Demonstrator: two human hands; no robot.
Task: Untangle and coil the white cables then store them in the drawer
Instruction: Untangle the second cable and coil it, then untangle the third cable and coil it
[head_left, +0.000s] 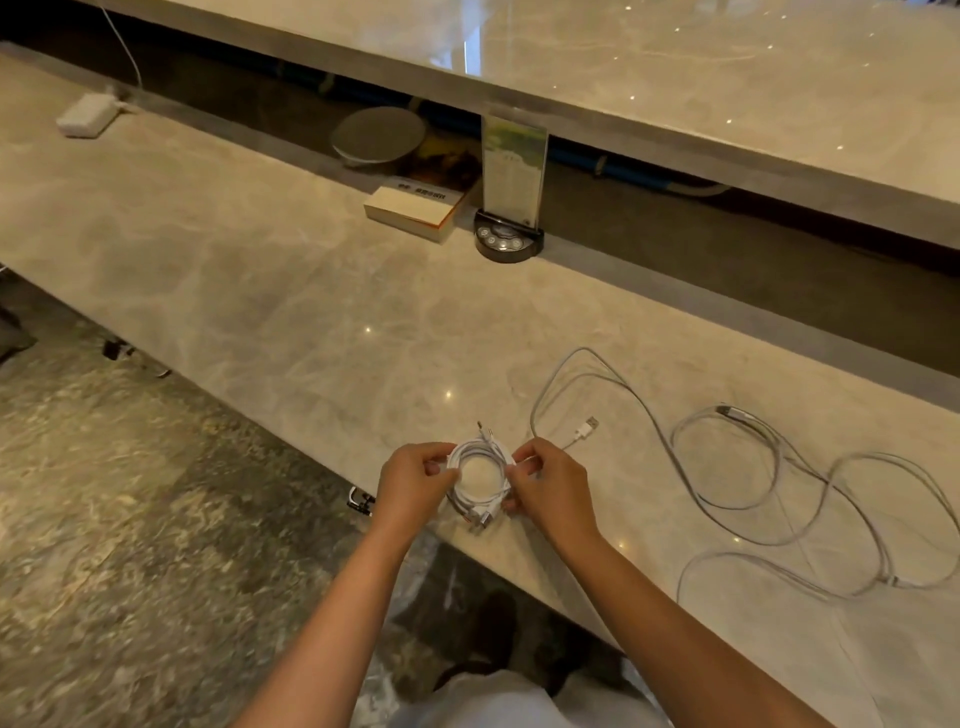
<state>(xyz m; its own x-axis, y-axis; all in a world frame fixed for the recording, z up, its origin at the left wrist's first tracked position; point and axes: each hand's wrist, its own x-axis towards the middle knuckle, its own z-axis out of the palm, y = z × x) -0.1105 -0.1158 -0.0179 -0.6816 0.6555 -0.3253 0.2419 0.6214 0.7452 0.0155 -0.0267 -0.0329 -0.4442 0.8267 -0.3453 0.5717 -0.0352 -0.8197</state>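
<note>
A small round coil of white cable (480, 451) sits at the front edge of the marble counter (291, 291), plug ends sticking out at its top and bottom. My left hand (413, 480) pinches the coil's left side and my right hand (548, 486) pinches its right side. To the right, loose white cables (769, 467) lie in wide tangled loops on the counter, one USB plug (586, 429) lying just beyond my right hand. No drawer is in view.
At the back of the counter stand a book (415, 208), a call-button stand with a menu card (511, 208) and a round metal dish (379, 136). A white adapter (85, 115) lies far left. A raised upper counter (675, 73) runs behind. Floor lies below left.
</note>
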